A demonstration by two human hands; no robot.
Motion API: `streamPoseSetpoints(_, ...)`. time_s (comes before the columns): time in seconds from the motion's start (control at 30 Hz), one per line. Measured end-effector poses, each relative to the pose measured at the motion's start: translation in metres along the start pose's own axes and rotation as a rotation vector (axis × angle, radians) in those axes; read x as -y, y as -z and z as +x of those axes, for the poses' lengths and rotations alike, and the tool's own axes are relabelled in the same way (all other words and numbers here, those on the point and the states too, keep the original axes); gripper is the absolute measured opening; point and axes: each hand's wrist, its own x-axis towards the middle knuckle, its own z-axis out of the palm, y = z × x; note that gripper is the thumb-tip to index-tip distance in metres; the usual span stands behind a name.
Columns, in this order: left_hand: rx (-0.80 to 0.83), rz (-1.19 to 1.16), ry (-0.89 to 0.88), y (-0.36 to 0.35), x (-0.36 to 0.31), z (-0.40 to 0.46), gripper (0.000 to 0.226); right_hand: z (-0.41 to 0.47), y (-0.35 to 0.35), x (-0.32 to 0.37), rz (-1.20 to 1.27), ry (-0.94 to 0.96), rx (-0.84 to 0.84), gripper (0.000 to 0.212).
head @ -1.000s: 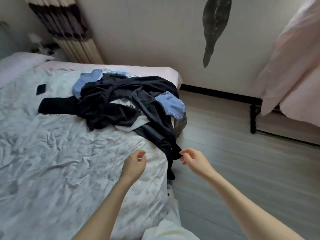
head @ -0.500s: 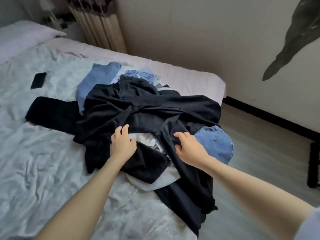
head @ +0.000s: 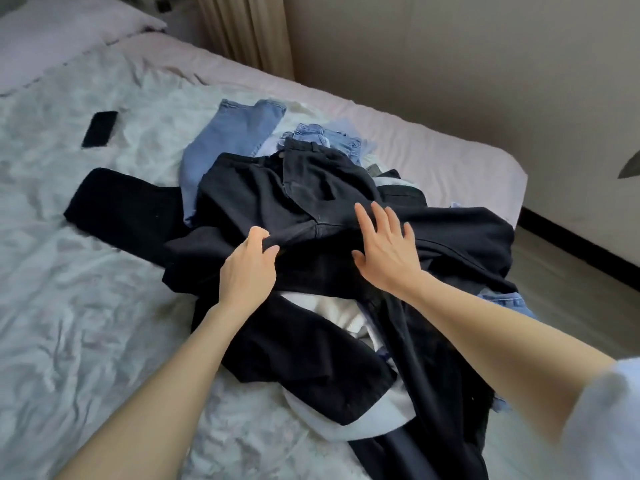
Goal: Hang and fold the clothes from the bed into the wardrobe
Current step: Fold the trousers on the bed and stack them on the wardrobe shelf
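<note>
Clothes [head: 311,271]: lying in a tangled heap on the bed [head: 86,341], toward its right edge; mostly dark pieces, with denim and white showing through.
Black trousers [head: 277,195]: sitting on top of the heap, waistband pointing to the far side, one leg [head: 121,206] stretching left across the sheet.
Left hand [head: 247,271]: gripping a fold of black fabric at the heap's middle; fingers curling over the fold, thumb pressing from the near side.
Right hand [head: 384,251]: resting flat on the black fabric just right of the left hand; fingers straight and spread, holding nothing.
Light jeans [head: 225,147]: lying under the trousers, legs poking out toward the far left of the heap.
Second denim piece [head: 325,136]: bunching behind the trousers' waistband.
More denim [head: 505,301]: peeking out at the heap's right edge, beyond the right forearm.
White garment [head: 346,313]: showing between dark layers near the forearms, spreading out again at the near edge of the heap.
Phone [head: 100,128]: lying face down on the sheet, well apart from the heap, to the far left.
Pillow [head: 69,32]: sitting at the far left corner.
Curtain [head: 246,29]: hanging behind the bed.
Floor [head: 561,299]: showing to the right of the bed.
</note>
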Motion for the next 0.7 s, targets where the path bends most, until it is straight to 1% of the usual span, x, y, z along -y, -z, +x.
streamPoseSetpoints(0.07,-0.013,-0.114,-0.110,0.014,-0.011,-0.020,0.011,0.005,0.007,-0.001,-0.037,0.004,0.025,0.072)
streamPoseSetpoints(0.1,-0.003,-0.158,-0.160,0.024,-0.016,-0.031,0.008,0.006,0.014,0.001,-0.067,0.042,0.011,0.060)
streamPoseSetpoints(0.17,0.022,-0.216,-0.241,0.032,-0.020,-0.056,0.008,0.000,0.026,-0.002,-0.105,0.154,-0.094,0.028)
streamPoseSetpoints(0.2,0.021,-0.243,-0.267,0.036,-0.019,-0.067,0.009,-0.009,0.031,-0.005,-0.094,0.222,-0.160,0.024)
streamPoseSetpoints(0.27,0.014,-0.305,-0.272,0.045,-0.014,-0.092,0.009,-0.043,0.038,-0.011,-0.033,0.327,-0.244,0.029)
streamPoseSetpoints(0.3,0.026,-0.339,-0.254,0.049,-0.011,-0.107,0.009,-0.066,0.037,-0.013,-0.021,0.364,-0.238,0.030)
streamPoseSetpoints(0.33,0.044,-0.363,-0.232,0.050,-0.008,-0.122,0.009,-0.089,0.032,-0.015,-0.012,0.386,-0.217,0.029)
streamPoseSetpoints(0.37,0.070,-0.378,-0.200,0.050,-0.005,-0.142,0.015,-0.115,0.027,-0.014,-0.003,0.393,-0.162,0.028)
streamPoseSetpoints(0.43,0.139,-0.341,-0.151,0.040,0.002,-0.183,0.035,-0.162,0.008,-0.018,0.015,0.366,-0.053,0.028)
streamPoseSetpoints(0.47,0.199,-0.297,-0.128,0.032,0.005,-0.205,0.043,-0.184,-0.003,-0.021,0.006,0.360,0.022,0.027)
streamPoseSetpoints(0.5,0.298,-0.238,-0.096,0.025,0.009,-0.227,0.049,-0.205,-0.012,-0.022,-0.030,0.348,0.098,0.027)
streamPoseSetpoints(0.53,0.418,-0.145,-0.068,0.018,0.012,-0.244,0.049,-0.220,-0.019,-0.022,-0.101,0.338,0.200,0.026)
streamPoseSetpoints(0.57,0.539,-0.046,-0.061,0.011,0.017,-0.260,0.044,-0.233,-0.023,-0.021,-0.173,0.316,0.318,0.026)
streamPoseSetpoints(0.6,0.630,0.000,-0.059,0.004,0.021,-0.270,0.037,-0.238,-0.026,-0.022,-0.174,0.305,0.418,0.029)
streamPoseSetpoints(0.63,0.679,-0.007,-0.035,0.000,0.026,-0.274,0.031,-0.238,-0.027,-0.023,-0.141,0.287,0.473,0.035)
streamPoseSetpoints(0.67,0.660,-0.064,-0.015,-0.003,0.031,-0.272,0.028,-0.233,-0.025,-0.022,-0.081,0.272,0.459,0.041)
streamPoseSetpoints(0.7,0.565,-0.144,0.015,-0.002,0.035,-0.266,0.027,-0.226,-0.020,-0.019,-0.017,0.251,0.389,0.042)
